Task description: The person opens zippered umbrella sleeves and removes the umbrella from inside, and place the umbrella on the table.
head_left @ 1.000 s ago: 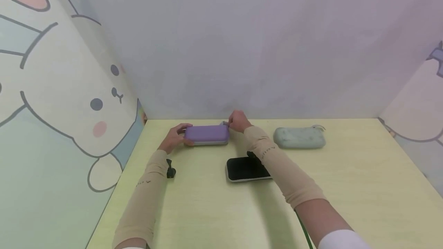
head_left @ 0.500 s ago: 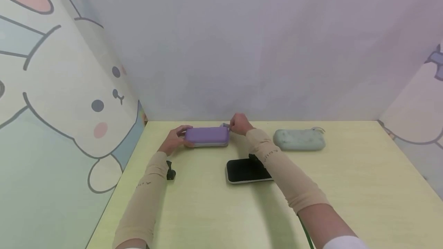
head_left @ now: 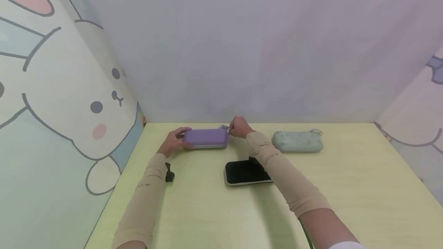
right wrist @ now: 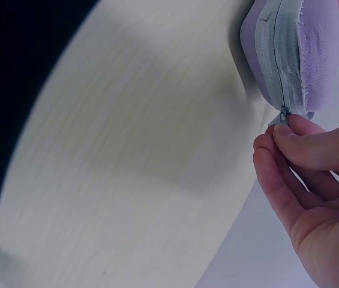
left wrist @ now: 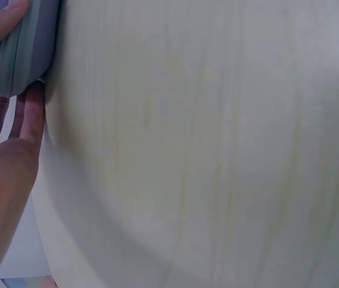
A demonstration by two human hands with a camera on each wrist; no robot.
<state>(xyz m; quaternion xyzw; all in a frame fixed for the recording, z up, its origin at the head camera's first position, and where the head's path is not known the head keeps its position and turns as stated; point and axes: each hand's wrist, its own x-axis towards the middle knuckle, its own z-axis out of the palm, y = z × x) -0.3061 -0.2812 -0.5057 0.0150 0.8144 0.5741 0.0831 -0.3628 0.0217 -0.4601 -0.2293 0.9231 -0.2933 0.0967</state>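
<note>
The table (head_left: 200, 210) is pale yellow with fine wood grain, and its far edge meets a plain whitish back wall (head_left: 242, 49); on the left wall (head_left: 38, 191) a large rabbit (head_left: 69, 95) is drawn. Near this far edge lies a purple pencil case (head_left: 205, 136). The left hand (head_left: 172, 141) grips its left end, while the right hand (head_left: 240, 127) pinches the zipper pull (right wrist: 283, 116) at the other. Both beige sleeves (head_left: 140, 203) carry dark lettering, too small to read.

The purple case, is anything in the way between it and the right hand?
Nothing visible: the right hand pinches the zipper pull at the end of the purple case. The black-topped object isn't between them.
</note>
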